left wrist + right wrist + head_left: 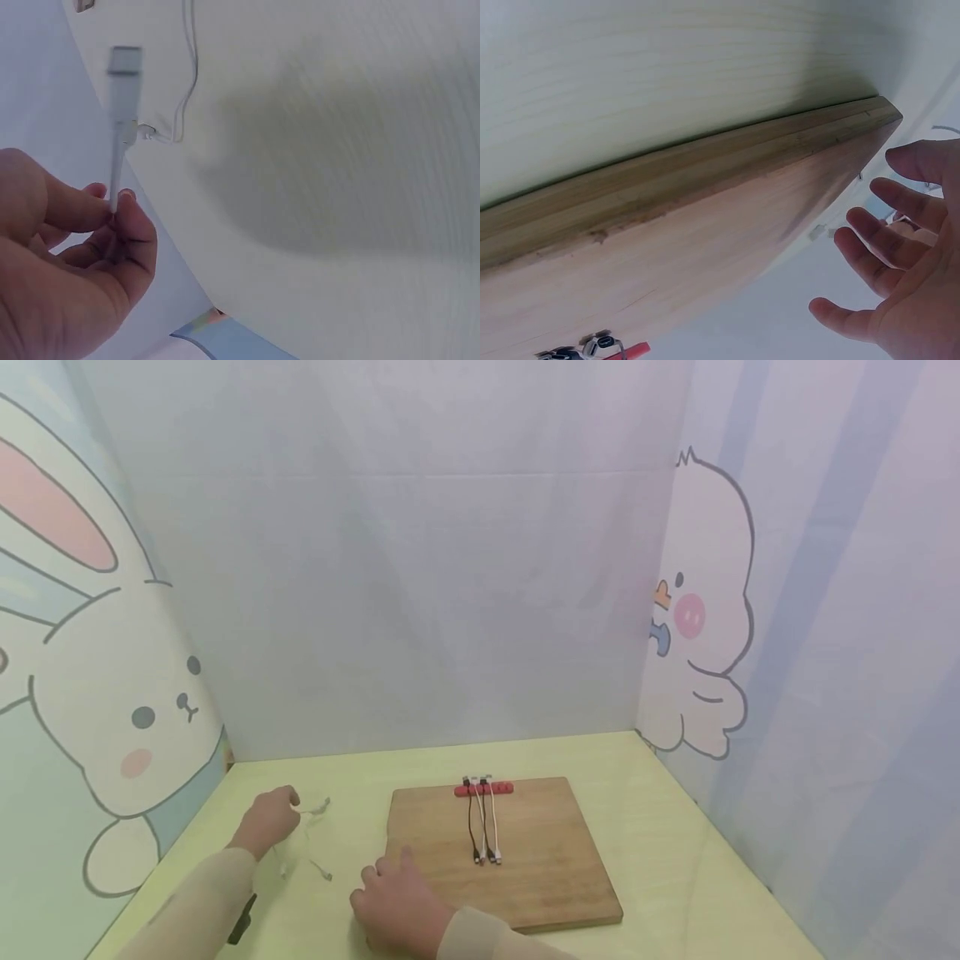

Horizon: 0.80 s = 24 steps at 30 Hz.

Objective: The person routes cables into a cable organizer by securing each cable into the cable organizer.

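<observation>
My left hand [268, 820] is over the left part of the table, pinching a white USB cable [125, 94] between thumb and fingers just below its plug. Another white cable [195, 64] lies on the table beyond that hand, and a loose white plug end [322, 870] rests nearer the board. My right hand [405, 902] is at the front left corner of the wooden board [547, 860], with fingers spread and loosely bent and nothing in them in the right wrist view. Near the board's back edge, a red cable holder [506, 787] carries several black and white cables [495, 827] lying side by side.
The pale yellow table [652, 827] extends around the board. A grey curtain wall [420, 610] stands behind it. Side panels bear a cartoon rabbit [112, 727] on the left and a cartoon chick [705, 577] on the right.
</observation>
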Each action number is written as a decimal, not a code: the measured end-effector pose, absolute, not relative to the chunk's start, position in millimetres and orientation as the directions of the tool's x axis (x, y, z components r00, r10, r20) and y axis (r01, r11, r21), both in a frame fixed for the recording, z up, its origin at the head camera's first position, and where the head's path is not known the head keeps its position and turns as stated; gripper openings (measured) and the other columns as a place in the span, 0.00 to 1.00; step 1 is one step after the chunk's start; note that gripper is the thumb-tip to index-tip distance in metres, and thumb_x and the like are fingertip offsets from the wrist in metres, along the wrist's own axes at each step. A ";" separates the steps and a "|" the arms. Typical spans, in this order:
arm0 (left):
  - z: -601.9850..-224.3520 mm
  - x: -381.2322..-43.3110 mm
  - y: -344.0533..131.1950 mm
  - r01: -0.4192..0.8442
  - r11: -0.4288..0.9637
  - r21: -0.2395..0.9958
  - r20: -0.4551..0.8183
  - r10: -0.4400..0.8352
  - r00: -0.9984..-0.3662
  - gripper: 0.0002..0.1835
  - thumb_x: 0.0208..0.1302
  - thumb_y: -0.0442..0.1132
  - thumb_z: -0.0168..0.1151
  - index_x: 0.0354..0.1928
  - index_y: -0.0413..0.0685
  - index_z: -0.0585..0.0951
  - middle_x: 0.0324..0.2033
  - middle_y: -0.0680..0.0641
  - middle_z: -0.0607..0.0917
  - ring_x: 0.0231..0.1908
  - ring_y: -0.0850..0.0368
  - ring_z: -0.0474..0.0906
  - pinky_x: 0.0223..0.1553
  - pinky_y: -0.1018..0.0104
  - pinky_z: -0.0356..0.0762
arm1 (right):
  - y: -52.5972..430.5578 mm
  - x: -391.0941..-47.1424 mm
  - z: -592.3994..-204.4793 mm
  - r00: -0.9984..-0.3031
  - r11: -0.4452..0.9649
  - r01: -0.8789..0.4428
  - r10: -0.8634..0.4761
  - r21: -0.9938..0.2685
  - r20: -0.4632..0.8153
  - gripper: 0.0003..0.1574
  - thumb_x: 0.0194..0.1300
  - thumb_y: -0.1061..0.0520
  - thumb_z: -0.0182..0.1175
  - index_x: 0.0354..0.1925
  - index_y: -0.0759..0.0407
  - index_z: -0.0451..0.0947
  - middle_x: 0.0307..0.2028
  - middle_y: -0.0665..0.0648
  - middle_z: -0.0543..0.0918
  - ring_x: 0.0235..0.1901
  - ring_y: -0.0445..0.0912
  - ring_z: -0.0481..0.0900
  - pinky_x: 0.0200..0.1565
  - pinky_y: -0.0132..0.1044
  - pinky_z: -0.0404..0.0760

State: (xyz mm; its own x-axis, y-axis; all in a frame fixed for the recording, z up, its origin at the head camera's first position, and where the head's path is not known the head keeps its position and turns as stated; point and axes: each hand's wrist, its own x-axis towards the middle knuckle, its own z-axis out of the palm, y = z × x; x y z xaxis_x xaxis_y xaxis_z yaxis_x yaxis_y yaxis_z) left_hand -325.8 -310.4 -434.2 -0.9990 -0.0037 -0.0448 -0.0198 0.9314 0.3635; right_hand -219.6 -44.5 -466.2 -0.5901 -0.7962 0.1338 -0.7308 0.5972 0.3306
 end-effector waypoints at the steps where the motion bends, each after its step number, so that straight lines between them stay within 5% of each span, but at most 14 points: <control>1: -435.1 -325.0 -310.0 -0.025 0.925 0.379 -0.056 -0.004 -0.998 0.19 0.59 0.30 0.51 0.52 0.27 0.73 0.43 0.29 0.81 0.34 0.46 0.79 0.33 0.54 0.79 | -45.3 -218.9 -466.1 -0.591 0.597 -0.731 -0.796 0.329 0.130 0.08 0.59 0.42 0.63 0.39 0.35 0.78 0.37 0.42 0.77 0.37 0.40 0.72 0.53 0.54 0.74; 6: -442.4 -321.5 -297.8 -0.083 0.851 0.519 -0.157 0.000 -0.988 0.19 0.59 0.28 0.45 0.52 0.25 0.73 0.40 0.33 0.80 0.25 0.54 0.75 0.27 0.64 0.81 | -50.8 -217.1 -464.2 -0.596 0.593 -0.735 -0.796 0.327 0.105 0.06 0.62 0.43 0.60 0.40 0.34 0.77 0.37 0.41 0.76 0.35 0.39 0.69 0.50 0.50 0.74; 10: -442.3 -321.5 -279.1 -0.152 0.781 0.606 -0.236 -0.006 -0.972 0.21 0.59 0.25 0.44 0.55 0.26 0.72 0.40 0.34 0.78 0.27 0.53 0.75 0.28 0.64 0.83 | -53.4 -217.0 -465.3 -0.600 0.588 -0.734 -0.796 0.340 0.081 0.07 0.62 0.42 0.60 0.41 0.33 0.77 0.36 0.40 0.76 0.33 0.39 0.67 0.46 0.46 0.72; 18: -442.1 -317.2 -251.1 -0.181 0.724 0.666 -0.286 0.024 -0.958 0.20 0.55 0.23 0.47 0.51 0.30 0.75 0.31 0.40 0.77 0.28 0.52 0.76 0.28 0.62 0.84 | -60.1 -215.8 -470.5 -0.594 0.565 -0.757 -0.805 0.329 0.015 0.09 0.65 0.38 0.58 0.44 0.30 0.75 0.35 0.39 0.76 0.32 0.37 0.67 0.38 0.40 0.66; 24: -453.3 -314.4 -240.3 -0.167 0.718 0.675 -0.297 0.057 -0.953 0.20 0.53 0.21 0.50 0.50 0.31 0.76 0.29 0.40 0.77 0.24 0.51 0.79 0.27 0.62 0.84 | -64.6 -213.3 -475.2 -0.582 0.550 -0.769 -0.813 0.328 -0.001 0.16 0.66 0.30 0.52 0.46 0.33 0.74 0.35 0.40 0.76 0.32 0.38 0.67 0.44 0.45 0.71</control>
State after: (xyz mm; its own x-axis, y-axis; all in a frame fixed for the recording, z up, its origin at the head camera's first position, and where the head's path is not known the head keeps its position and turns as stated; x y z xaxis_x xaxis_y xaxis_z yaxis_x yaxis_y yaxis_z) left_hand -314.4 -240.3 -453.3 -0.9532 0.0568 -0.2968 -0.1675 0.7182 0.6754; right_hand -213.3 -64.6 -475.2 -0.5818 -0.8133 -0.0005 -0.7685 0.5496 0.3276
